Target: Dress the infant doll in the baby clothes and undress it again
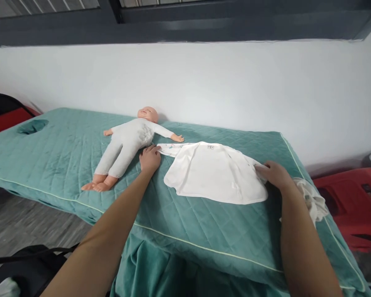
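While our left hand (150, 159) and right hand (278, 174) had fingers (155, 149) pinching the shirt sleeves (174, 149), we needed soft, even pulls.

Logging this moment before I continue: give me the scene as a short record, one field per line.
Left hand: fingers at the end of the patterned sleeve, grip unclear
Right hand: gripping the opposite sleeve
White garment: spread flat on the green quilted bed
Doll: face up, beyond the left hand
Crumpled pale cloth: beside the right forearm
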Motion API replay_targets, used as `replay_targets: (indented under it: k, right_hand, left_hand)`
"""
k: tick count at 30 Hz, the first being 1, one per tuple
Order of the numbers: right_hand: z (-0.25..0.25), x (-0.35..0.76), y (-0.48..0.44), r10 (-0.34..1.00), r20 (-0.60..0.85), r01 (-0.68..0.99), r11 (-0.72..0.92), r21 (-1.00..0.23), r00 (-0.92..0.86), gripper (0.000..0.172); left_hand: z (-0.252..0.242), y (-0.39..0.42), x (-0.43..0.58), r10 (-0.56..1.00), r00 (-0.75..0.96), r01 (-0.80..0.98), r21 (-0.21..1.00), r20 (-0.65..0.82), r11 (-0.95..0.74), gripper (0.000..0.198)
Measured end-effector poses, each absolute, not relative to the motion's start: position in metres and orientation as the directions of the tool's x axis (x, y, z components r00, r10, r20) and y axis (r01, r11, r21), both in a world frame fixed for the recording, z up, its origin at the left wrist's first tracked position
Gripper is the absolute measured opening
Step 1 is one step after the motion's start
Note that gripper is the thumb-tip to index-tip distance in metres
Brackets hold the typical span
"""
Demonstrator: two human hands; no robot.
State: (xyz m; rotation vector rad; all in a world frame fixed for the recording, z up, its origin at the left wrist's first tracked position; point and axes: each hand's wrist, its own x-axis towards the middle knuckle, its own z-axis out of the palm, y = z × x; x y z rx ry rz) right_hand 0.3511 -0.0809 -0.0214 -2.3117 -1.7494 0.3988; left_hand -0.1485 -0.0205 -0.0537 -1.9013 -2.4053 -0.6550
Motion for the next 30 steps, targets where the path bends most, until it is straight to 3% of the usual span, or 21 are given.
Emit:
replay_targets:
  k: [5, 10, 13, 16, 19, 23, 26, 30]
  right_hand:
    - [-0.023, 0.348, -0.067, 0.793, 0.203, 0.768, -0.435, -0.471, 0.574, 0.039]
    - [-0.031, 0.342, -0.058, 0.756, 0.301, 0.753, -0.362, -0.549, 0.582, 0.039]
    - [-0.031, 0.333, -0.063, 0.767, 0.417, 0.823, -0.244, -0.513, 0.487, 0.037]
    - [-0.026, 0.309, -0.084, 0.827, 0.488, 0.875, -0.008, -0.484, 0.278, 0.027]
    - [-0.023, 0.273, -0.125, 0.909, 0.415, 0.849, 0.202, -0.489, 0.022, 0.023]
    - [-0.033, 0.239, -0.189, 0.923, 0.291, 0.867, 0.348, -0.358, -0.25, 0.031]
    - [-0.045, 0.24, -0.221, 0.89, 0.31, 0.863, 0.42, -0.279, -0.333, 0.013]
    - [-0.051, 0.251, -0.236, 0.88, 0.352, 0.891, 0.406, -0.206, -0.319, 0.031]
  left_hand:
    - [-0.054, -0.02, -0.149, 0.927, -0.269, 0.933, 0.312, 0.263, 0.182, 0.046]
    - [-0.053, -0.021, -0.148, 0.928, -0.267, 0.936, 0.3, 0.26, 0.185, 0.047]
    - [-0.052, -0.022, -0.146, 0.928, -0.269, 0.935, 0.302, 0.258, 0.187, 0.047]
    - [-0.051, -0.022, -0.146, 0.928, -0.272, 0.933, 0.305, 0.254, 0.19, 0.046]
    - [-0.051, -0.022, -0.146, 0.926, -0.28, 0.931, 0.306, 0.255, 0.197, 0.046]
    - [-0.052, -0.023, -0.145, 0.926, -0.271, 0.935, 0.301, 0.263, 0.188, 0.046]
    - [-0.051, -0.024, -0.145, 0.928, -0.257, 0.939, 0.296, 0.27, 0.174, 0.047]
    - [-0.05, -0.025, -0.145, 0.933, -0.259, 0.941, 0.284, 0.25, 0.185, 0.047]
